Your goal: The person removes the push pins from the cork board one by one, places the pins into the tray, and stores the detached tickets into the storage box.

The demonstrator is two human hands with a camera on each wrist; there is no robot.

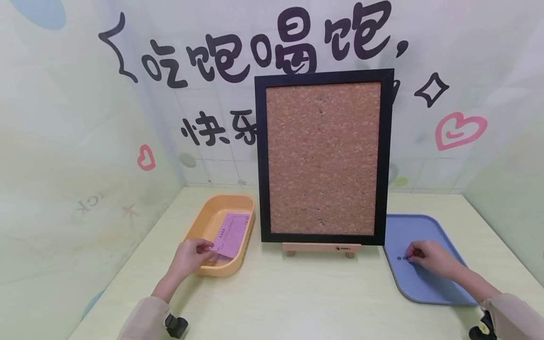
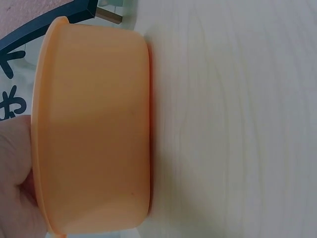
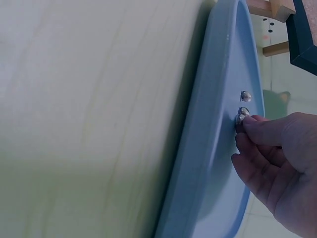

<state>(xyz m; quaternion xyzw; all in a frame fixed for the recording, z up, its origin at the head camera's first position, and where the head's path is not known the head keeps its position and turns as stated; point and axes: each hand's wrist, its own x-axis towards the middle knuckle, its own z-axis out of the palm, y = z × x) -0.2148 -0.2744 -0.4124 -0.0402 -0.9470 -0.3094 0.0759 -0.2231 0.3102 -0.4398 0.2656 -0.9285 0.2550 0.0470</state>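
My left hand (image 1: pixel 192 256) reaches over the near-left rim of the orange tray (image 1: pixel 247 245) and pinches the near corner of a pink printed paper slip (image 1: pixel 233 231). From the left wrist view, the tray's outer wall (image 2: pixel 94 129) hides the slip and the fingertips of that hand (image 2: pixel 17 181). On the blue tray (image 1: pixel 429 288), my right hand (image 1: pixel 431 257) has thumb and forefinger closed on a small silvery pin-like piece (image 3: pixel 242 115). Beside it on the tray lies another such silvery piece (image 3: pixel 246 96).
Between the trays, a black-framed cork board (image 1: pixel 323 160) stands on a small wooden easel (image 1: pixel 321 247). Pale wood tabletop (image 1: pixel 293 293) lies in front of it. Behind is a printed backdrop (image 1: pixel 212 94) with large black characters.
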